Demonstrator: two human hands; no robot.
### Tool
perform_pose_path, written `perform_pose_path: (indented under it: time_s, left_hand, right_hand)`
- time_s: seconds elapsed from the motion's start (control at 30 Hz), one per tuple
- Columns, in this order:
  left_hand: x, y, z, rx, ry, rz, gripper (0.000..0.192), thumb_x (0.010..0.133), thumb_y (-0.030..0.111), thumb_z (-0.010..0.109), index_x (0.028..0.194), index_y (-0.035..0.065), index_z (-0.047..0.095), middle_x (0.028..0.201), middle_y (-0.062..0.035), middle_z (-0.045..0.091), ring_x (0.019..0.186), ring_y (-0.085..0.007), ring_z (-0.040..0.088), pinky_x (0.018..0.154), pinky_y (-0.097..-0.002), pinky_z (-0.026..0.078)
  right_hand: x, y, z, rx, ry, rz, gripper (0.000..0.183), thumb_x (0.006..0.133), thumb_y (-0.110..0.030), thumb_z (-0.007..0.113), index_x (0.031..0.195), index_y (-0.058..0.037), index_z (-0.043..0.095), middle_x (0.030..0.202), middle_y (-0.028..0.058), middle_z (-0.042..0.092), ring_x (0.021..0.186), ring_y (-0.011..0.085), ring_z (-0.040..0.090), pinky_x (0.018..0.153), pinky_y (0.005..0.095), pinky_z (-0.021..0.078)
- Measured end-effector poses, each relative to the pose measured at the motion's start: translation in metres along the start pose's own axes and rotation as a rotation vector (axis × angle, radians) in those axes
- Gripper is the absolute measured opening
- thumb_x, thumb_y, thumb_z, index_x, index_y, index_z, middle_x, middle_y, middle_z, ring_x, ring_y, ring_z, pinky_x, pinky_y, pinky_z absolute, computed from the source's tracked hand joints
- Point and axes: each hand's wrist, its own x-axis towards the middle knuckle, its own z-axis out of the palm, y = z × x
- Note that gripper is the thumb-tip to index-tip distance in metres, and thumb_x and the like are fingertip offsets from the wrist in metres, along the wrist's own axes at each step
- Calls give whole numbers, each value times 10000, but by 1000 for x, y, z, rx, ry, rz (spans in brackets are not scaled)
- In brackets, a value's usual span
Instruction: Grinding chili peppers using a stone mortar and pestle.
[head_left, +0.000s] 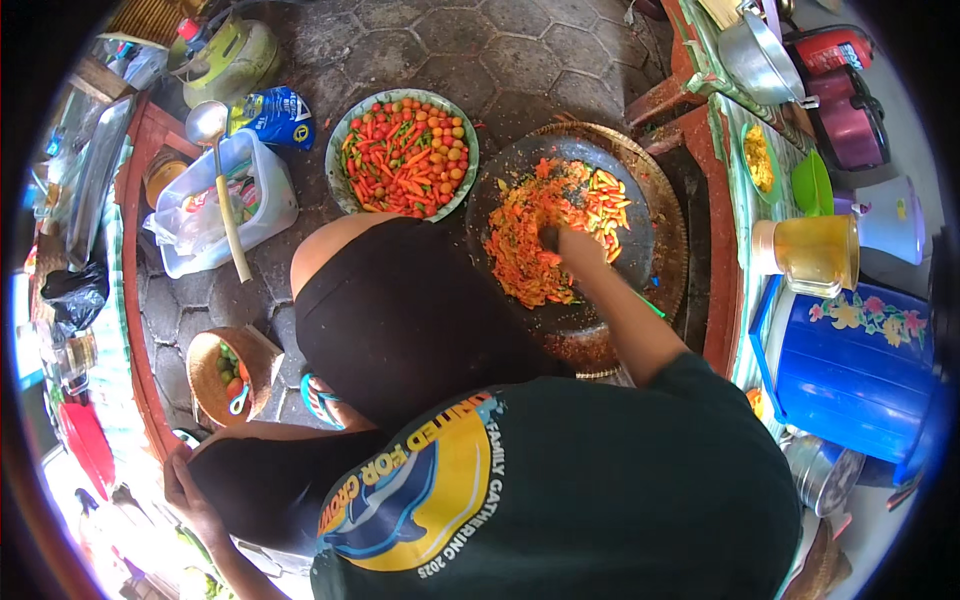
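Observation:
My right hand (581, 253) grips a dark stone pestle (550, 238) over a wide, shallow stone mortar (637, 259). Around the pestle lies a coarse red-orange mash of crushed chillies (525, 247). Whole small chillies (609, 202) lie at the mortar's right side. The mortar rests on a round woven tray (671, 300). To its left, a bowl (336, 191) holds red and orange chillies with small round tomatoes. My left hand (182, 480) rests at my left knee, its fingers bent; whether it holds anything is not visible.
A plastic tub (262, 236) with packets and a long-handled ladle (225, 202) stands left. Near it are a blue packet (277, 118), a green gas cylinder (232, 64) and a woven basket (206, 375). On the right bench stand a blue cooler (847, 375) and a glass jar (817, 253).

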Motion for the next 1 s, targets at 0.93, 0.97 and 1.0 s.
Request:
perform_pose_path:
  time_s: [0.93,0.97,1.0]
  left_hand:
    - [10,-12,-1,-2,-21,-46,338,933,219,376,1009,-47,570,900,-114,585,838,-185,538,794,-301,409]
    - [10,-13,0,27,-40,0,339,932,217,377,1011,-51,569,902,-117,585,837,-187,539,794,-303,410]
    - [8,-14,-1,60,-53,39,340,931,216,378,1013,-54,568,904,-121,585,836,-188,540,794,-304,411]
  right_hand:
    - [42,9,1,-51,-138,75,247,653,-90,646,890,-21,629,891,167,636,821,301,627,701,388,501]
    - [52,11,-24,-170,-290,-49,208,647,-101,649,834,-10,646,844,171,641,789,296,632,678,380,503]
    - [39,-2,-57,-107,-437,-41,143,638,-99,635,736,4,653,770,175,637,748,283,636,630,368,500]
